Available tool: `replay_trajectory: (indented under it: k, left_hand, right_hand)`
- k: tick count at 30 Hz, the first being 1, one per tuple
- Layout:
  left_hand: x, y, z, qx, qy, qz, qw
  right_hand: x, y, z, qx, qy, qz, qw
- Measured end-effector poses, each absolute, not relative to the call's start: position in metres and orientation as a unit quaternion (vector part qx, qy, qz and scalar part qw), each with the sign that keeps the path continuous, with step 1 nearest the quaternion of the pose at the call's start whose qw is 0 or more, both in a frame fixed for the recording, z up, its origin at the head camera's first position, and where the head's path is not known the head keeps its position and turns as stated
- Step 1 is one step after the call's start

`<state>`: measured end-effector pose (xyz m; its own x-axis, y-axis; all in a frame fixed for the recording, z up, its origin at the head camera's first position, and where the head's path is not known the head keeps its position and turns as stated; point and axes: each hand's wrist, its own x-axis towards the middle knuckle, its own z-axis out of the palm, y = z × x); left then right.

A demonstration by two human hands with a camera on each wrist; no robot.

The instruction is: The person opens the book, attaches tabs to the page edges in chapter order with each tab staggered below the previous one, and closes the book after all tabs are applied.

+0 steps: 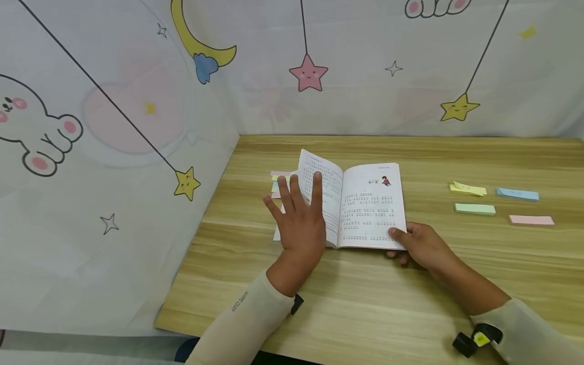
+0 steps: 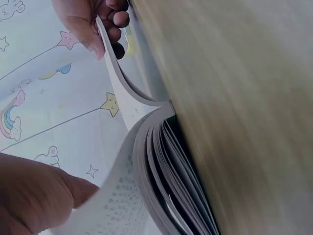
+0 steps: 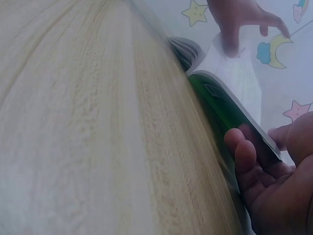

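Note:
An open book (image 1: 371, 208) with printed text lies on the wooden table (image 1: 365, 314). My left hand (image 1: 298, 213) rests flat on its left page, fingers straight and spread. My right hand (image 1: 417, 246) grips the book's lower right corner, thumb on the page and fingers curled underneath. In the right wrist view those fingers (image 3: 244, 156) curl under the green cover (image 3: 220, 107), with the left hand (image 3: 239, 19) beyond. In the left wrist view the fanned pages (image 2: 161, 161) curve up, with the right hand (image 2: 93, 19) holding the far edge.
Four sticky-note pads lie to the right: yellow (image 1: 467, 189), blue (image 1: 517, 194), green (image 1: 475, 209), pink (image 1: 531, 220). Coloured tabs (image 1: 276, 182) stick out from under the book's left edge. A cartoon-printed curtain (image 1: 114, 152) closes the left and back.

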<state>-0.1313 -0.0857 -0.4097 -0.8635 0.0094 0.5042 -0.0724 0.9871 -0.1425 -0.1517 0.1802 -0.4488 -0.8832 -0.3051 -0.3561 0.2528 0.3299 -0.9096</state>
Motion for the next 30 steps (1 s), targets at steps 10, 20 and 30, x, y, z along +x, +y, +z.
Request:
replay_trajectory:
  k: [10, 20, 30]
  left_hand:
    - [-0.127, -0.077, -0.412, -0.214, -0.975, 0.001, 0.053]
    - [-0.125, -0.07, -0.417, -0.238, -0.97, -0.004, -0.059]
    - [-0.126, -0.068, -0.422, -0.245, -0.967, 0.024, -0.062]
  right_hand:
    - [-0.151, 0.178, -0.449, -0.016, 0.78, -0.578, 0.24]
    - [-0.158, 0.192, -0.444, 0.011, 0.839, -0.489, 0.24]
    - [-0.2, 0.27, -0.43, -0.016, 0.959, -0.28, 0.033]
